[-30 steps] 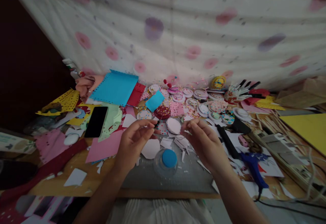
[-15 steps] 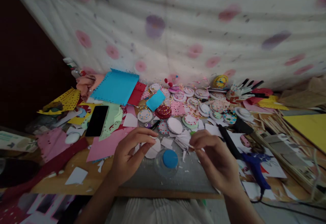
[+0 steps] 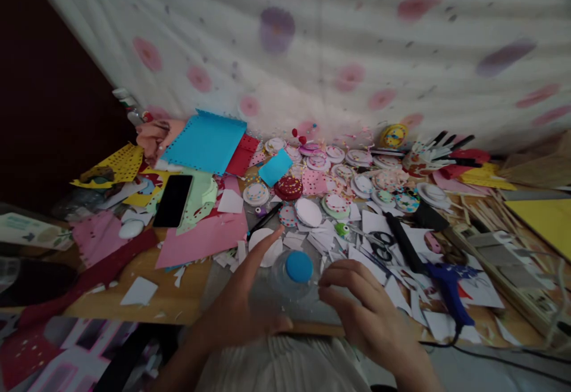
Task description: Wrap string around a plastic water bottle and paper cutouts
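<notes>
Both my left hand, spread and empty, and right hand, curled, contents undetermined, flank the bottle: apparently a reaching step; gripping would require closing inward.

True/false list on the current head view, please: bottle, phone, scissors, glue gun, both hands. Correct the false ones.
1. The bottle has a blue cap. True.
2. The left hand is open, thumb and fingers apart. True.
3. The right hand is gripping the glue gun. False: the right hand is near the bottle; the glue gun lies apart from it.
4. The phone lies right of the scissors. False: the phone is left of the scissors.
</notes>
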{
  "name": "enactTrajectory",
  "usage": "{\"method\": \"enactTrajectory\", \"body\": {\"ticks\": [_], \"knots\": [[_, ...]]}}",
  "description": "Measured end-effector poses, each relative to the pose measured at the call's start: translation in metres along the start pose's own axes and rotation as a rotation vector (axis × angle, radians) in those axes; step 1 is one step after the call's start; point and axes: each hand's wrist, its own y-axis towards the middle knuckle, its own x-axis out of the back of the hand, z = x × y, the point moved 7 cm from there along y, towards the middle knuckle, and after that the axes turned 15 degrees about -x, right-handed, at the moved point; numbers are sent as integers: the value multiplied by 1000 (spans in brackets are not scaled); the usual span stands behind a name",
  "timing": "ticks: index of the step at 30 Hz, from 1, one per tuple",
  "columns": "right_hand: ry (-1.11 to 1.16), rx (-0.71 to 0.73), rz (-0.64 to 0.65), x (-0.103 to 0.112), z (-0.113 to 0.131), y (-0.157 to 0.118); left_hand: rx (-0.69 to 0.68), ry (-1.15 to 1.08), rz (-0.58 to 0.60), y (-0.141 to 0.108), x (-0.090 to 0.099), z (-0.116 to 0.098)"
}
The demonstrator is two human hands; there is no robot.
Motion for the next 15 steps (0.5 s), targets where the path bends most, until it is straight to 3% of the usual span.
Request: {"method": "enactTrajectory", "body": {"ticks": [4, 11, 15], "knots": [[135, -98, 25, 1, -10, -3, 41, 6, -15, 8, -7, 13], [263, -121, 83, 0, -5, -11, -73, -144, -115, 15, -8, 3], [313, -206, -24, 2, -12, -8, -100, -213, -78, 18, -10, 3]]}}
